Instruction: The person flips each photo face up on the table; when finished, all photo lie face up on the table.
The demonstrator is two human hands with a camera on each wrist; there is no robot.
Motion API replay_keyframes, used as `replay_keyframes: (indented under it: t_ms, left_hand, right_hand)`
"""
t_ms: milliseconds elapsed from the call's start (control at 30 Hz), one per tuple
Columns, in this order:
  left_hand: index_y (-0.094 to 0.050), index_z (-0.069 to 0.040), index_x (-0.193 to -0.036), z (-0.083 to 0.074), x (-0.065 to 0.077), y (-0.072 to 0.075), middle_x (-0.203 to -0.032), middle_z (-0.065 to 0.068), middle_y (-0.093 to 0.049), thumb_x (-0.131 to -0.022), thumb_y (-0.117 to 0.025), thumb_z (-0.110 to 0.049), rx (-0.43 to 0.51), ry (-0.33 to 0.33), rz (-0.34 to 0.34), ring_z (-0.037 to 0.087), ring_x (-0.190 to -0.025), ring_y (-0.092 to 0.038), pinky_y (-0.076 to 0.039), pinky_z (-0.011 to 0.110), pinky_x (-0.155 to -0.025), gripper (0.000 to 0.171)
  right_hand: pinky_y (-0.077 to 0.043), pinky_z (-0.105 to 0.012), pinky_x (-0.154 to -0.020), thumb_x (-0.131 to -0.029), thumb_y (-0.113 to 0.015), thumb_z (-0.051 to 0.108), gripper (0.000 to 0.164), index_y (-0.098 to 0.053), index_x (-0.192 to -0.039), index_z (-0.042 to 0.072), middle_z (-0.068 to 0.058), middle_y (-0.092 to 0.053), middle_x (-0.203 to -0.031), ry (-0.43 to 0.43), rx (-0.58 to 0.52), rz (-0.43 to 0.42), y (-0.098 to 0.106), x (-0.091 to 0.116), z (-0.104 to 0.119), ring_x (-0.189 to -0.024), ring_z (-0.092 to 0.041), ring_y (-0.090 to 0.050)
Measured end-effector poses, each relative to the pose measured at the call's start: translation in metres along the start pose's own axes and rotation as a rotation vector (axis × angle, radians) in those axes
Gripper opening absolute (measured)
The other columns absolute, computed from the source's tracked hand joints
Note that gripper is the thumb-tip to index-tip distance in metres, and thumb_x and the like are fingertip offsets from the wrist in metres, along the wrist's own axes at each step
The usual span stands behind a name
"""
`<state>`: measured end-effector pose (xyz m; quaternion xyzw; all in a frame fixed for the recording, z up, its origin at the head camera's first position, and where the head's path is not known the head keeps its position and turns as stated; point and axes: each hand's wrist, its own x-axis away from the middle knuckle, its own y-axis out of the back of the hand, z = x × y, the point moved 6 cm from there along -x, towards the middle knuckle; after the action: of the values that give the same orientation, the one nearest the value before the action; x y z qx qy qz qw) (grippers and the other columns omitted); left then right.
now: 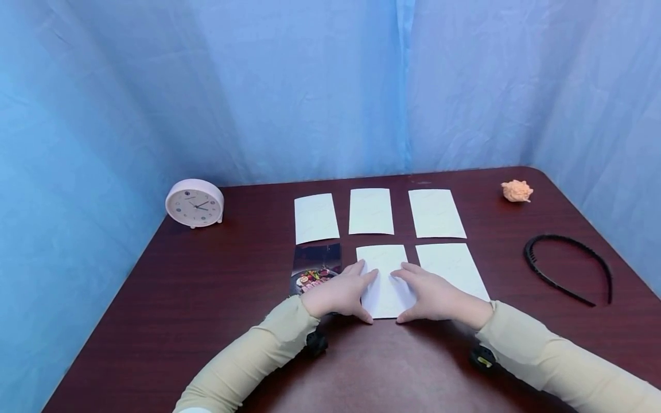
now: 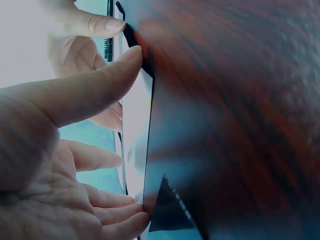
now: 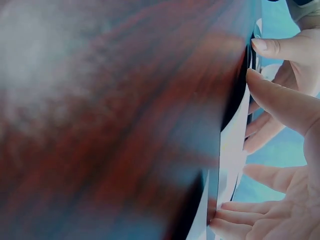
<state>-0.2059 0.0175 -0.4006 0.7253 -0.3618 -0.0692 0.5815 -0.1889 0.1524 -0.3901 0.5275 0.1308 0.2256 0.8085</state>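
Note:
A blank white card (image 1: 384, 292) lies in the middle of the near row, between my two hands. My left hand (image 1: 343, 289) holds its left side, thumb by the near corner and fingers along the edge. On the opposite side my right hand (image 1: 431, 292) holds the right edge in the same way, its thumb at the near right corner. In the left wrist view the card (image 2: 136, 135) is seen almost edge-on, close over the table. A card with a food picture (image 1: 317, 264) is partly covered by my left hand; another white card (image 1: 451, 264) lies beyond my right wrist.
Three more white cards (image 1: 370, 211) form the far row. A round white clock (image 1: 195, 203) stands at the back left. At the right are a peach-coloured ruffled object (image 1: 517, 191) and a black headband (image 1: 568, 240). Blue curtains (image 1: 310, 86) hang around the dark wooden table (image 1: 206, 281).

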Motion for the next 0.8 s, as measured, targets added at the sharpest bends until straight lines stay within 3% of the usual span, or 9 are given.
replay_keyframes:
  t_ms: [567, 800]
  left_hand:
    - [-0.038, -0.013, -0.146, 0.0005, -0.0016, 0.0000, -0.153, 0.019, -0.026, -0.070, -0.082, -0.041, -0.091, -0.019, -0.021, 0.030, -0.138, -0.029, -0.034, 0.034, -0.110, 0.092]
    - [-0.043, -0.013, -0.143, -0.0022, -0.0022, 0.0018, -0.149, 0.020, -0.035, -0.076, -0.077, -0.043, -0.161, -0.073, -0.038, 0.031, -0.135, -0.035, -0.034, 0.034, -0.110, 0.080]
  right_hand:
    - [-0.050, -0.047, -0.085, -0.052, -0.091, 0.028, 0.082, -0.056, -0.121, 0.003, -0.027, -0.053, -0.127, 0.021, 0.070, -0.004, 0.0027, -0.0009, 0.0043, -0.109, -0.039, -0.057]
    - [-0.050, -0.044, -0.084, -0.052, -0.092, 0.029, 0.081, -0.057, -0.120, 0.002, -0.021, -0.057, -0.123, 0.033, 0.073, -0.010, 0.0032, -0.0016, 0.0050, -0.105, -0.033, -0.058]
